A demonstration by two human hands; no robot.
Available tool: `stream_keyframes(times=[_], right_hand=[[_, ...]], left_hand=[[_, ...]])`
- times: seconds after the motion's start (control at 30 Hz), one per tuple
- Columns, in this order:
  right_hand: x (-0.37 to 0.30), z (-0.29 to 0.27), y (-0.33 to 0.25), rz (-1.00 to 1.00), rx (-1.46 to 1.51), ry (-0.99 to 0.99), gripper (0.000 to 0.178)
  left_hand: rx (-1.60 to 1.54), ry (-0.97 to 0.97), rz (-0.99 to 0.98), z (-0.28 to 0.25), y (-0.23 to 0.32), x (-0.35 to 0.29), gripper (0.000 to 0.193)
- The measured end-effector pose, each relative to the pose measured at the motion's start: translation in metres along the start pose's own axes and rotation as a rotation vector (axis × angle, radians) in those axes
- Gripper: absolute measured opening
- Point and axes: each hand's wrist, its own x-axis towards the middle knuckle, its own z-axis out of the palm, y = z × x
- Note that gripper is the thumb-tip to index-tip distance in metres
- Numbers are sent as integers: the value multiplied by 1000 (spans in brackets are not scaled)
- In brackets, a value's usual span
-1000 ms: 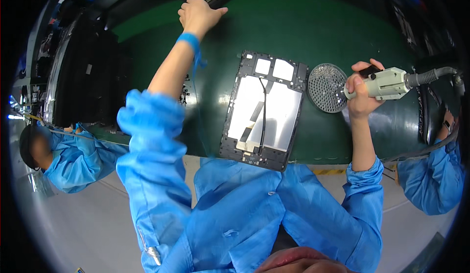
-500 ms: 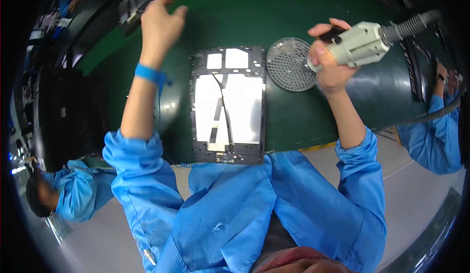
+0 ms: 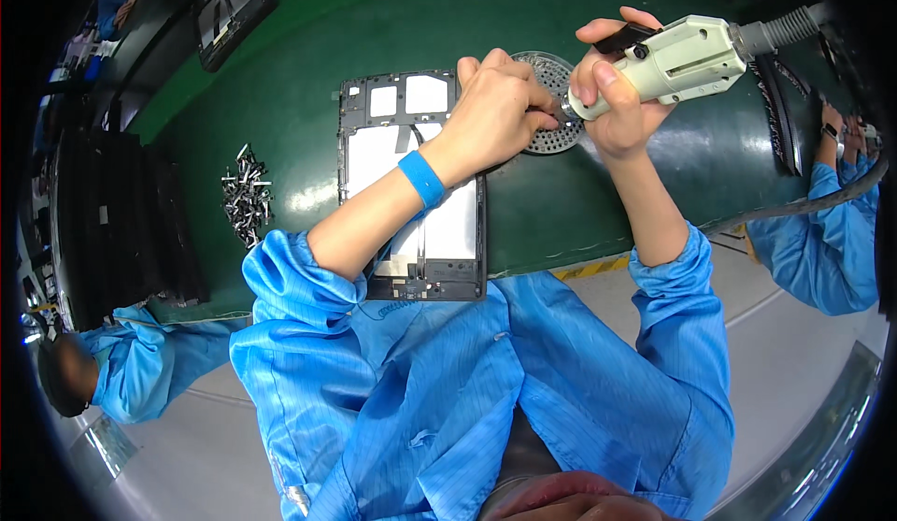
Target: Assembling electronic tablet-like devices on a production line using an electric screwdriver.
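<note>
The driver [image 3: 675, 65] is seen as a pale, chunky body with a black lever and a ribbed grey sleeve [image 3: 783, 31] at its rear; it is held above the table's right half, tilted, its tip over a round perforated disc [image 3: 549, 69]. The right hand [image 3: 619, 100] is wrapped around its front end. The left hand [image 3: 495, 114] is bent over the disc, fingertips drawn close together beside the tip; whether anything is pinched cannot be told. Below the left wrist, a black-framed panel [image 3: 453, 231] with bright silver sheets is laid flat. Print on its lower edge is too small to be read. The glossy green table [image 3: 561, 213] is also occupied by a heap of small parts [image 3: 247, 196], a second panel [image 3: 227, 12] and a dark stack [image 3: 121, 231]. Blue-sleeved co-workers [image 3: 154, 362] are seen on both sides, above grey floor [image 3: 766, 362].
</note>
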Motion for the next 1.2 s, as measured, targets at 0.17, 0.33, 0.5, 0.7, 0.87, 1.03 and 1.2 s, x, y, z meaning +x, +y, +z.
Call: stream_keyframes(times=[0.17, 0.33, 0.5, 0.7, 0.87, 1.03, 1.2], right_hand=[[5, -4, -1, -10, -50, 6, 46], [5, -4, 1, 33, -130, -58, 44], [4, -6, 2, 35, -135, -69, 44], [4, -8, 7, 58, -168, -60, 43], [5, -9, 7, 76, -178, -45, 43], [5, -9, 9, 82, -164, -56, 44], [6, -14, 10, 117, -152, -75, 45]], left_hand=[[216, 124, 11, -4, -6, 0, 19], [200, 225, -40, -8, 1, -7, 26], [174, 170, 92, -6, 6, -14, 14], [121, 230, 37, -5, -12, -13, 11], [105, 212, 22, -6, -12, -11, 11], [103, 193, 9, -6, -13, -10, 12], [79, 180, 4, -6, -13, -10, 11]])
